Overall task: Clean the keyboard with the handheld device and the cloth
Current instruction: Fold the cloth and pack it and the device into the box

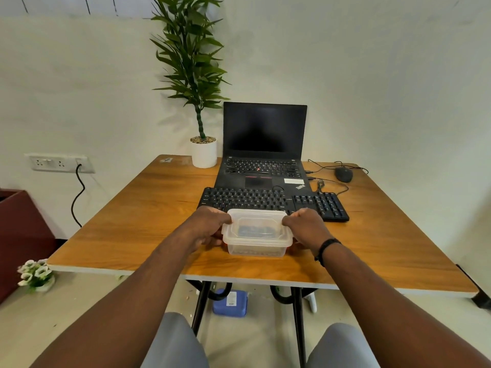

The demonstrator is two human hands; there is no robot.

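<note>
A clear lidded plastic container [257, 233] is gripped at both ends — left hand [210, 226] and right hand [305, 226], fingers curled round its rim — near the table's [132, 208] front edge. It is judged light, stiff and somewhat slippery. The keyboard [273, 201] lies just beyond it — rigid, best steadied by its frame.

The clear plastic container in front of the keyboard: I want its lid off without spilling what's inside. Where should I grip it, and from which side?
Grip the clear plastic container at its two short ends, one hand per side, as the left hand and right hand do now. The lid's rim overhangs the base there, so fingers can probably hook under it while the base rests on the table.
</note>
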